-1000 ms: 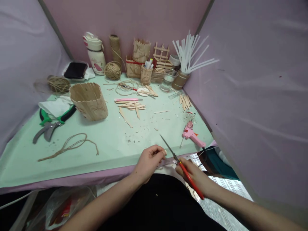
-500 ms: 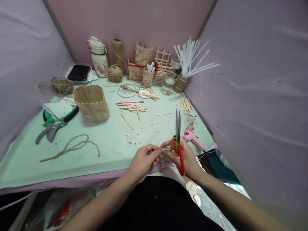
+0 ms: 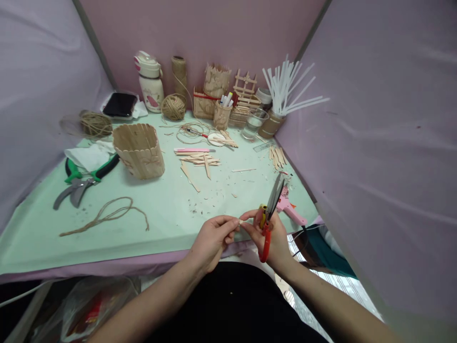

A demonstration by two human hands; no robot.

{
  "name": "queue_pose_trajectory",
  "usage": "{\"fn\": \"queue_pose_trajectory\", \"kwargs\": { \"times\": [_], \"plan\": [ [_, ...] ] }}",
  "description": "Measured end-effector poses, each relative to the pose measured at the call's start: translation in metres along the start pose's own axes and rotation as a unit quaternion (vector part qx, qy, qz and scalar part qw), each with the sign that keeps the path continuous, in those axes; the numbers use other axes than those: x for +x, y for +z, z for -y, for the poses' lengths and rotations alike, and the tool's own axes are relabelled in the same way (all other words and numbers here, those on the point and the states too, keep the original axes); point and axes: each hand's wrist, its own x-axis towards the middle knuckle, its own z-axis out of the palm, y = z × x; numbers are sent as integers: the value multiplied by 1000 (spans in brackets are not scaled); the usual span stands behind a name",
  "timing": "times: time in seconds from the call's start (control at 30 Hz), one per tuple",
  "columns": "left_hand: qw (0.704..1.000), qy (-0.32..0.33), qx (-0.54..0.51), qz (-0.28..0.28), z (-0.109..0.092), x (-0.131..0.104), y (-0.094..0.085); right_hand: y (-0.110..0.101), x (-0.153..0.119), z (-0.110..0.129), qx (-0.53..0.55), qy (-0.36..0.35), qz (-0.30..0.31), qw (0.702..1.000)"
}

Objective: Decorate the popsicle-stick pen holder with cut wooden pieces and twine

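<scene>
- Left hand [image 3: 214, 240]: fingers curled, thumb and index fingertip pinching a small pale piece [image 3: 240, 222]; hand over the front edge of the green-covered table [image 3: 167, 200].
- Small pale piece: at the left fingertips, between the two hands, right thumb and index reaching to it; too small and covered to read its long axis.
- Right hand [image 3: 277, 242]: gripping the scissors [image 3: 266, 247] against the palm, thumb and index extended left toward the piece.
- Scissors: within the right hand; red handle loop low, near the palm, blades rising beyond the fingers. Long axis steep, tilted; tips point away from the body and slightly right. Blades almost together, narrow gap at the tips.
- Pink glue gun [image 3: 293, 212]: on the table just right of the blades, partly behind them.
- Forward of the hands: loose flat wooden sticks [image 3: 200, 158], with a pink pen [image 3: 193, 150] along their far side.
- Left of the sticks: upright wooden-stick container [image 3: 145, 162]; nearer the body, looped twine [image 3: 112, 218].
- Far left: green-and-black handled cutters [image 3: 79, 186], jaws toward the body.
- Back right: glass of clear liquid [image 3: 253, 126] beside white sticks [image 3: 285, 90] in a brown holder.
</scene>
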Motion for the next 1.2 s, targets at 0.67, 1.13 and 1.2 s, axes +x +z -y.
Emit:
{"fn": "queue_pose_trajectory", "kwargs": {
  "times": [0.67, 1.13, 1.2],
  "plan": [
    [999, 29, 27, -13, 1, 2, -2, -3, 0, 12, -32, 36, 23, 999],
    [986, 145, -46, -72, -11, -4, 0, -8, -16, 27, -347, 103, 183, 914],
    [983, 160, -41, -75, -9, -4, -1, -4, -15, 31, -360, 106, 183, 909]
  ]
}}
